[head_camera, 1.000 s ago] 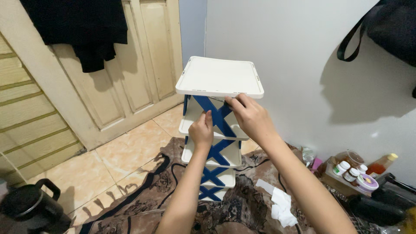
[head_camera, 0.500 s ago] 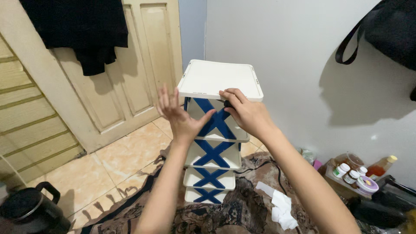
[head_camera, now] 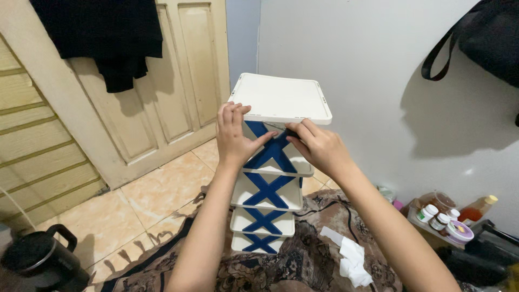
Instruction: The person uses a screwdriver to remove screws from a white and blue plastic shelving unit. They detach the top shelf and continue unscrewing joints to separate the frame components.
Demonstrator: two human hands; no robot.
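At your far left a black lidded jug with a loop handle [head_camera: 38,259] stands on the beige floor tiles [head_camera: 157,197]; above it a black garment [head_camera: 102,38] hangs over the cream panelled wooden door [head_camera: 178,75]; in the middle the tall white plastic shelf rack with blue crossed braces [head_camera: 270,178] stands on the brown patterned rug [head_camera: 292,265], close to the pale wall [head_camera: 378,70], with its flat white top tray [head_camera: 280,97] uppermost.

Your left hand [head_camera: 233,138] sits at the near left corner of that top tray; its fingers [head_camera: 231,111] are close together and curled over the rim, the thumb reaching right across the upper blue brace; your right hand [head_camera: 319,147] is just under the tray's near edge, its fingers bunched narrow and pinched at a small dark part where the brace meets the tray; you cannot tell exactly what that part is.

Further right crumpled white tissue [head_camera: 351,259] lies on the rug; beyond it small white-capped bottles [head_camera: 435,216] and a purple-lidded tub [head_camera: 458,230] crowd together near the wall; a black strapped bag [head_camera: 476,32] hangs high at the right.
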